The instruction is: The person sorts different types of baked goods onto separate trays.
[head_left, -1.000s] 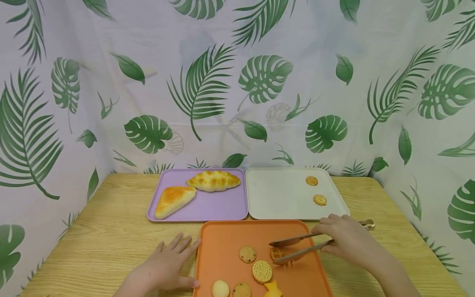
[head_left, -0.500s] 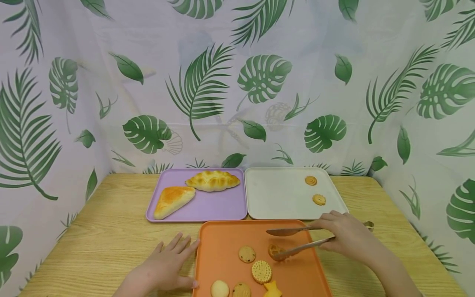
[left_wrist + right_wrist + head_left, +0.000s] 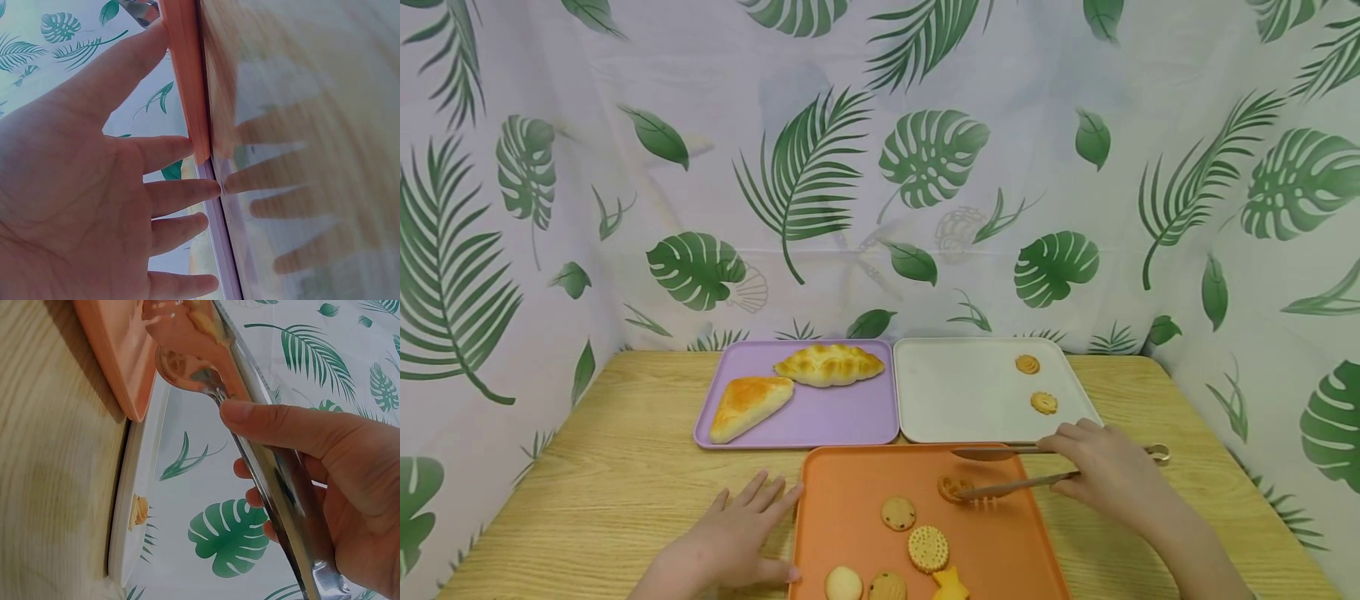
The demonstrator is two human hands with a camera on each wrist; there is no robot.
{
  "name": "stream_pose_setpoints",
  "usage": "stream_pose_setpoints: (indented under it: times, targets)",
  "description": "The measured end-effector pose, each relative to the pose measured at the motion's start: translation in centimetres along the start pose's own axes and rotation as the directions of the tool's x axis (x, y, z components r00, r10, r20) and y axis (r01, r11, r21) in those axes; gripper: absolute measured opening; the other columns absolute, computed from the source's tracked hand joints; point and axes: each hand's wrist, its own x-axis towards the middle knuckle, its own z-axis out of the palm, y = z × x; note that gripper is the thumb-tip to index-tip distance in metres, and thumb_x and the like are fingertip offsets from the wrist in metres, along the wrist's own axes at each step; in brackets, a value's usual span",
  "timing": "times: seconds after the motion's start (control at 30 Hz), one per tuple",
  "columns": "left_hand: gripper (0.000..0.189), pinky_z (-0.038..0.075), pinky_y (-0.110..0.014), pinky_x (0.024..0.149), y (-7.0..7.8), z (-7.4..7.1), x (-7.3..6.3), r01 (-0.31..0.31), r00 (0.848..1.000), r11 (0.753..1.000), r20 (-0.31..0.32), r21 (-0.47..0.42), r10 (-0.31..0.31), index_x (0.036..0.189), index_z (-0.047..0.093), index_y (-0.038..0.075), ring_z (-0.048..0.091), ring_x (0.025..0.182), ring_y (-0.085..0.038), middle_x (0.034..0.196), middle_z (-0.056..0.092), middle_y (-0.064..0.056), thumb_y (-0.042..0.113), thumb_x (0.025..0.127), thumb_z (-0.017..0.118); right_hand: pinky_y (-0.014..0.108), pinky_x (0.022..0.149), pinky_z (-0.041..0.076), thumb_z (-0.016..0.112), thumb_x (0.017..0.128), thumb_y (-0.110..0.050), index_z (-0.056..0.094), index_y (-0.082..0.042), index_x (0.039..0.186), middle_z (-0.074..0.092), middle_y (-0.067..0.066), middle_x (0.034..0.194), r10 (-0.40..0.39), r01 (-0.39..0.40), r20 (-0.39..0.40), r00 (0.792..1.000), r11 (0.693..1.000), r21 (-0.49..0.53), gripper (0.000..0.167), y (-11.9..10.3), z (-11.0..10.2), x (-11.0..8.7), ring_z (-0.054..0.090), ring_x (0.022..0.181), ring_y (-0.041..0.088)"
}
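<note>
My right hand (image 3: 1108,471) holds a pair of metal tongs (image 3: 1018,485) over the right side of the orange tray (image 3: 850,479). The two arms of the tongs stand apart. The nearer tip overlaps a pretzel-shaped cookie (image 3: 952,488), while the farther arm lies near the tray's back rim. In the right wrist view, thumb and fingers wrap the tongs (image 3: 284,494). My left hand (image 3: 741,533) has its fingers spread, with thumb and fingertips at the tray's left edge. The left wrist view shows the palm of that hand (image 3: 81,187) beside the orange rim (image 3: 184,69).
On the orange tray lie a chocolate-chip cookie (image 3: 898,513), a dotted round cracker (image 3: 928,548), a yellow star-like piece (image 3: 951,586) and other cookies. Behind are a purple tray (image 3: 842,417) with two breads and a white tray (image 3: 962,400) with two small cookies (image 3: 1043,402).
The tongs' arms have spread apart and shifted toward the back of the orange tray. The pretzel-shaped cookie has moved slightly back and left. My left hand stays in place.
</note>
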Motion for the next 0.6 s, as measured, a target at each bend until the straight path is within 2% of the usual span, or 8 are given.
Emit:
stream_pose_setpoints:
  times: [0.1, 0.37, 0.6]
  targets:
    - [0.096, 0.015, -0.077, 0.108, 0.0, 0.0, 0.0, 0.001, 1.000, 1.000, -0.001, -0.002, -0.001, 0.155, 0.028, 0.018, 0.014, 0.150, -0.042, 0.160, 0.027, -0.018, 0.062, 0.079, 0.067, 0.031, 0.062, 0.048, 0.089, 0.064, -0.028, 0.073, -0.019, 0.101, 0.066, -0.011, 0.089, 0.014, -0.014, -0.014, 1.000, 1.000, 0.000, 0.042, 0.0, 0.1, 0.1, 0.061, 0.081, 0.013]
    - [0.096, 0.014, -0.077, 0.108, 0.0, 0.0, 0.0, 0.002, 1.000, 1.000, 0.001, -0.004, -0.002, 0.155, 0.028, 0.018, 0.014, 0.150, -0.042, 0.160, 0.027, -0.018, 0.063, 0.079, 0.067, 0.027, 0.062, 0.046, 0.088, 0.064, -0.030, 0.074, -0.023, 0.101, 0.066, -0.014, 0.089, -0.019, 0.021, -0.020, 1.000, 0.996, 0.083, 0.040, -0.1, 0.9, 0.4, 0.061, 0.081, 0.012]
    - [0.097, 0.014, -0.076, 0.109, 0.0, 0.0, 0.1, 0.012, 1.000, 1.000, 0.000, 0.003, -0.012, 0.155, 0.027, 0.019, 0.014, 0.150, -0.041, 0.160, 0.027, -0.017, 0.064, 0.078, 0.067, 0.023, 0.061, 0.044, 0.085, 0.070, -0.027, 0.073, -0.022, 0.100, 0.066, -0.012, 0.089, -0.023, 0.021, 0.007, 1.000, 0.987, 0.159, 0.033, -0.1, 1.6, 0.5, 0.059, 0.076, 0.009]
